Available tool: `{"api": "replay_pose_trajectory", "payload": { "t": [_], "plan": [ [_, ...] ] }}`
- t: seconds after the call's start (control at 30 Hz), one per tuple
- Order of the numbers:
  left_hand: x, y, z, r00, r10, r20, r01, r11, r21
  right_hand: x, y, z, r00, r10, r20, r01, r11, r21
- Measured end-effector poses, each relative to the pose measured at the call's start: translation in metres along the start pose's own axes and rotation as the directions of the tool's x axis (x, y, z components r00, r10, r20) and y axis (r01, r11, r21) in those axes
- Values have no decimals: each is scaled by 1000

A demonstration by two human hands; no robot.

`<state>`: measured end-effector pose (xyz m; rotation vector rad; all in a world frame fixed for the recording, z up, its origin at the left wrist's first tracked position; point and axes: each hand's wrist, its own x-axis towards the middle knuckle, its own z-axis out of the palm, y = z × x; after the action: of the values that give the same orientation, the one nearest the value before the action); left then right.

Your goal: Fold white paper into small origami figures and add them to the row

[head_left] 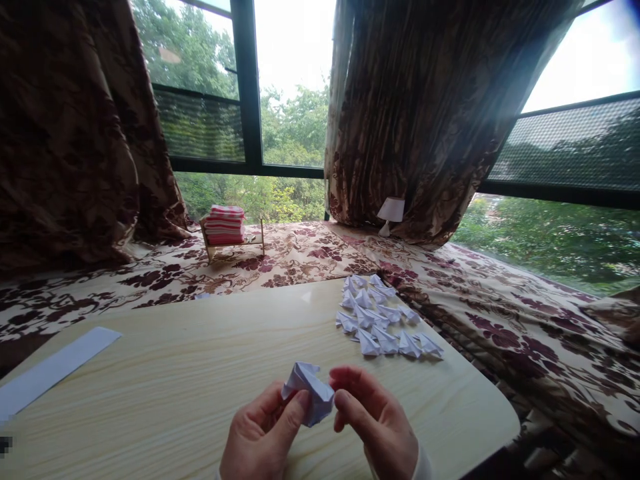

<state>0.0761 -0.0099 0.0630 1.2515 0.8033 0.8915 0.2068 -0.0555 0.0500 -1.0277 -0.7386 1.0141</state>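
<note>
A folded piece of white paper (311, 393), creased into several facets, is held above the near part of the table. My left hand (267, 427) pinches it from the left, thumb on the front face. At its right edge is my right hand (373, 420), with curled fingers and the thumb and fingertips close together around the paper's corner. Whether those fingertips grip the corner or only touch it is hard to make out.
Several small folded white paper pieces (383, 317) stand in rows at the table's far right. A white paper strip (60, 367) lies on the left of the wood-grain table (200, 387). Behind are a small rack with pink folded cloths (225, 225) and a small lamp (391, 210).
</note>
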Motion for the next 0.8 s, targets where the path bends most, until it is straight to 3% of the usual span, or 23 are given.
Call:
{"api": "replay_pose_trajectory", "payload": {
  "t": [0.1, 0.17, 0.43, 0.57, 0.73, 0.8],
  "plan": [
    [-1, 2, 0, 999, 34, 34, -36, 997, 67, 3, 0, -1, 993, -2, 118, 21, 987, -160],
    [-3, 3, 1, 998, 47, 38, -50, 995, 84, 5, 2, -1, 987, 2, 163, 26, 985, -169],
    [-7, -8, 6, 989, 62, -133, -40, 986, 160, 6, -5, 4, 996, 26, 81, -19, 996, -91],
    [-8, -12, 8, 992, 68, -103, -57, 993, 105, 4, -4, 5, 996, 19, 87, -9, 994, -106],
    [-8, -8, 8, 984, 108, -143, -103, 994, 42, 3, 3, 5, 993, -52, 107, 73, 977, -203],
    [-6, -5, 7, 995, 70, -66, -71, 997, -5, 4, 5, 4, 992, -95, 88, 114, 966, -234]
  ]
}}
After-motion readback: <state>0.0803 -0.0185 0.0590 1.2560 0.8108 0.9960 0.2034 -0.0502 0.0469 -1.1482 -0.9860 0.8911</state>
